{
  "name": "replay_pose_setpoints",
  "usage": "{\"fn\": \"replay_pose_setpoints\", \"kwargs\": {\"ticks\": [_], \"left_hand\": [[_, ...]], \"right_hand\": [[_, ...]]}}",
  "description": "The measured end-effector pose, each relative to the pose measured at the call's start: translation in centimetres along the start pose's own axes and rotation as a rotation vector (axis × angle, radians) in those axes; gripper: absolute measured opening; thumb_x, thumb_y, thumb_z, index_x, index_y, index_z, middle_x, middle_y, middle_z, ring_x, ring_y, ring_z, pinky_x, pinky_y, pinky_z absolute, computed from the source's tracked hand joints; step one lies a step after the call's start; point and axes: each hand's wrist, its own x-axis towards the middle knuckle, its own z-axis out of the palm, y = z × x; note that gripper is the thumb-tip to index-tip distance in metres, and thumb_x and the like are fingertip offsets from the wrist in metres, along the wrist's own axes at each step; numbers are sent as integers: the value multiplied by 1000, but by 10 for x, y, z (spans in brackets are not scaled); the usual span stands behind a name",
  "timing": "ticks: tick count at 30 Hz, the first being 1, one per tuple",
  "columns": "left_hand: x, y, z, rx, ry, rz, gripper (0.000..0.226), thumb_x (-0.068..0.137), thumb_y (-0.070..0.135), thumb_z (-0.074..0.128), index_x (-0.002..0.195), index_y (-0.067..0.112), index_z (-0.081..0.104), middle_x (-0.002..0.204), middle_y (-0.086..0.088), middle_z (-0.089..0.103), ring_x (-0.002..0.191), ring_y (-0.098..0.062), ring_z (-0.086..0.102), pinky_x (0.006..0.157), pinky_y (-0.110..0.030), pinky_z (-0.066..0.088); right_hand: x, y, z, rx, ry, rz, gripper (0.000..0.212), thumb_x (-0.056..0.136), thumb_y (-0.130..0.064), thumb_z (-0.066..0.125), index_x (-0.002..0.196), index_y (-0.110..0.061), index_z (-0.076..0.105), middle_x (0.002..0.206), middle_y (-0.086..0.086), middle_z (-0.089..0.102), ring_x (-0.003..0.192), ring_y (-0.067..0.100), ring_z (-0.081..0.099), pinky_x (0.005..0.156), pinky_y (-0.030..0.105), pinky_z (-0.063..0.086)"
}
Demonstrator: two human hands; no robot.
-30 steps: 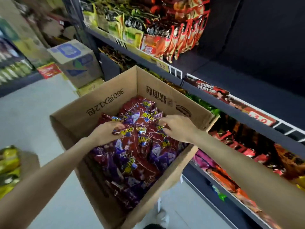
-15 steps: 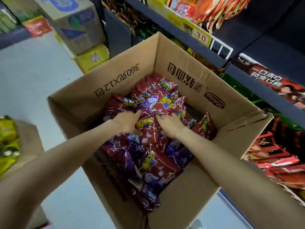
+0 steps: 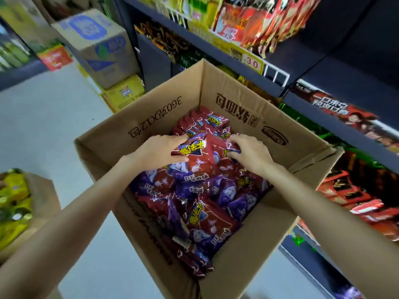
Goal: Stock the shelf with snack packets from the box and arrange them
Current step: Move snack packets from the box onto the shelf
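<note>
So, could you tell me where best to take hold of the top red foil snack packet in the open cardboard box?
Probably by its two upper corners, from above. The red foil snack packet lies flat on the pile in the cardboard box, so only the edges offer purchase; the left hand and right hand already pinch it there.

The cardboard box (image 3: 216, 100) stands open at the top, its four walls rising around the snack packets (image 3: 205, 212), so entry is from above only. Both hands, the left hand (image 3: 157, 151) and the right hand (image 3: 251, 154), already fill the middle of the opening; the near part of the pile lies uncovered. Just beyond the far wall the shelf (image 3: 237, 70) edge juts out, with hanging red packets (image 3: 265, 24) above it. To the right, a bare shelf board (image 3: 356, 83) lies open. To the left, the floor (image 3: 43, 126) is open up to the stacked cartons (image 3: 103, 52).
</note>
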Motion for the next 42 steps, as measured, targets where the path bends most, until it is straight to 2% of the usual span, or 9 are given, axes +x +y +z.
{"fn": "replay_pose_setpoints", "kwargs": {"ticks": [5,8,13,18,24,31,35,39,42], "left_hand": [[-7,32,-28,-25,270,-14,46,84,49,62,112,15,50,87,-1,67,77,-25,64,63,-33,44],[-6,62,-43,-66,414,10,42,83,43,66,108,13,52,83,0,67,73,-24,65,63,-33,47],[10,137,-74,3,615,179,37,82,54,57,87,21,41,64,6,55,52,-21,58,43,-22,35],[37,236,-101,86,765,341,40,80,42,62,104,10,59,75,-4,68,60,-26,65,49,-24,42],[80,343,-99,58,850,465,37,82,37,67,100,5,60,77,-7,68,61,-24,65,48,-8,23],[138,452,-92,0,920,530,31,81,33,70,104,15,58,83,-4,71,69,-28,68,52,-26,42],[178,498,-102,-7,974,537,32,80,28,73,103,10,62,83,-7,71,70,-29,67,52,-27,40],[221,537,-115,-25,1053,595,31,82,29,71,104,9,61,84,-8,70,71,-29,67,51,-27,38],[254,566,-123,-23,1075,659,34,83,33,70,103,7,61,82,-10,70,68,-29,68,51,-27,41]], "right_hand": [[-42,10,-55,134,315,120,30,90,-38,59,110,-18,51,100,8,66,93,32,62,76,42,49],[-81,21,-90,201,523,158,31,90,-35,61,110,-13,53,85,5,64,78,25,60,65,37,44],[-174,58,-135,261,782,209,20,89,-29,62,98,-16,50,66,-6,56,59,15,51,59,33,35],[-257,114,-182,380,920,283,18,89,-26,63,94,-13,53,69,-14,56,60,-3,54,54,10,38],[-343,187,-241,332,1164,318,17,90,-26,62,93,-13,52,66,-11,51,56,-3,48,53,11,36],[-389,276,-335,32,1393,363,19,92,-24,58,100,-9,50,71,-6,54,57,7,43,59,29,34],[-376,330,-361,-394,1330,411,23,91,-20,57,107,-3,54,86,15,65,71,34,60,57,29,30],[-360,362,-366,-721,1077,379,25,78,-6,70,101,-2,60,77,18,65,60,37,63,43,37,47],[-355,382,-362,-678,770,476,29,88,-13,60,116,-8,55,103,17,65,85,39,64,63,43,52]]}}
